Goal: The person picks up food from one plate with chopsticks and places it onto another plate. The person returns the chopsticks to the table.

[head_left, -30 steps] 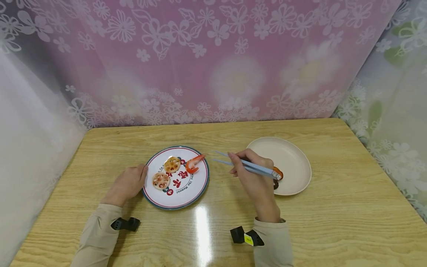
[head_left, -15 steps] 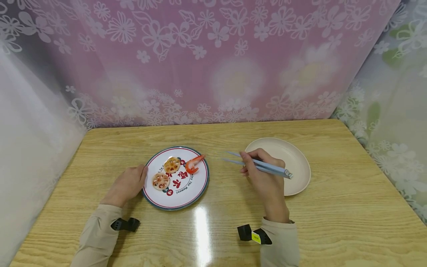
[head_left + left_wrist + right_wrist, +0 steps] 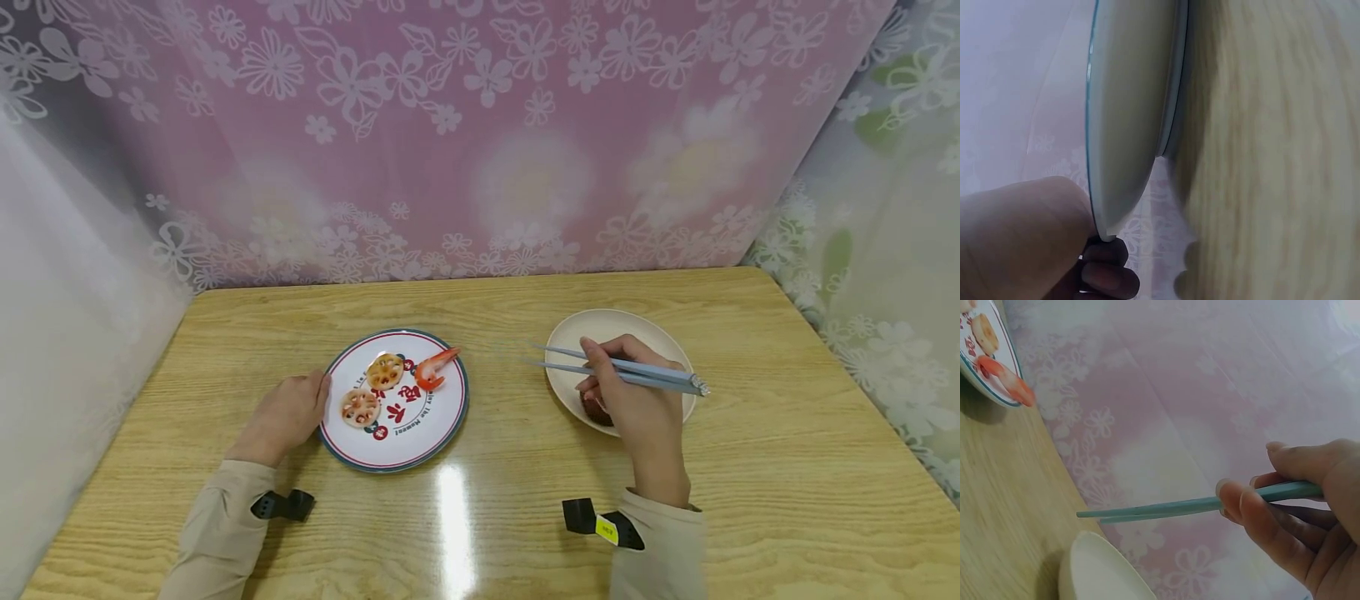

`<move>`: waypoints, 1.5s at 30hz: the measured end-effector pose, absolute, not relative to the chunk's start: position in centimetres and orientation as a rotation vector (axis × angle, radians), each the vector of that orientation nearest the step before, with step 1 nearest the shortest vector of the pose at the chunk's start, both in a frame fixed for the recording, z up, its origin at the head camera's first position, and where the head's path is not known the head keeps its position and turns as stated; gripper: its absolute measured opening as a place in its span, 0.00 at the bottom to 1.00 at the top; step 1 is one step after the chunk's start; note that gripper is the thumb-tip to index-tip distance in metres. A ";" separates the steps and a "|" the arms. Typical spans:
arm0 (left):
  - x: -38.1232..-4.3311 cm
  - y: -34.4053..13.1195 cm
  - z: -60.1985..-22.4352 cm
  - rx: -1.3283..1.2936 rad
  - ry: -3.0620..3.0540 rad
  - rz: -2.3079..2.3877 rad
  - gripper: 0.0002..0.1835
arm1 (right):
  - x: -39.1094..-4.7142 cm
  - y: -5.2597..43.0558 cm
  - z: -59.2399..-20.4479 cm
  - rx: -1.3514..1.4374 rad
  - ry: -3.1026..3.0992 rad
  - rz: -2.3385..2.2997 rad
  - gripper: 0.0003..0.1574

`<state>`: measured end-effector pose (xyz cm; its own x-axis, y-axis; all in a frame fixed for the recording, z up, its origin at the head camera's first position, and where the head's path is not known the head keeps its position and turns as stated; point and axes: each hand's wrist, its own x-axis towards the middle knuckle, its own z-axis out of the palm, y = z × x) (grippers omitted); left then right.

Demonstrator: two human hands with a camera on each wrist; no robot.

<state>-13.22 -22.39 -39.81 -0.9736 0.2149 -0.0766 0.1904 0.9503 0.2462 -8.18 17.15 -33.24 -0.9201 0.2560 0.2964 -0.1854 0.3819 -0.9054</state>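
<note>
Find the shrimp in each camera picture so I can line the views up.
Head: left of centre; the shrimp lies on the right part of the teal-rimmed plate.
Left wrist: not in it; the plate shows only its rim and underside.
Right wrist: upper left; the shrimp is at the plate's edge.
Shared landmark: the teal-rimmed plate, in all three.

A pink floral curtain [image 3: 420, 167] hangs behind a glossy wood-grain table [image 3: 517, 467].
</note>
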 end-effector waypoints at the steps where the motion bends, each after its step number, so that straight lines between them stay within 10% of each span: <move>1: -13.2 -22.4 -39.8 0.307 3.001 0.365 0.16 | -8.1 17.4 -33.2 -0.079 -2.260 1.555 0.20; 45: -13.1 -22.3 -40.0 0.348 3.115 0.253 0.18 | -5.0 22.0 -30.8 -0.299 -2.466 1.317 0.18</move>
<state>-13.10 -22.32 -39.98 -0.9756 0.2188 0.0206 0.2193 0.9626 0.1589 -5.05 22.04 -30.82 -0.9240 0.3335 0.1873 0.0298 0.5509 -0.8340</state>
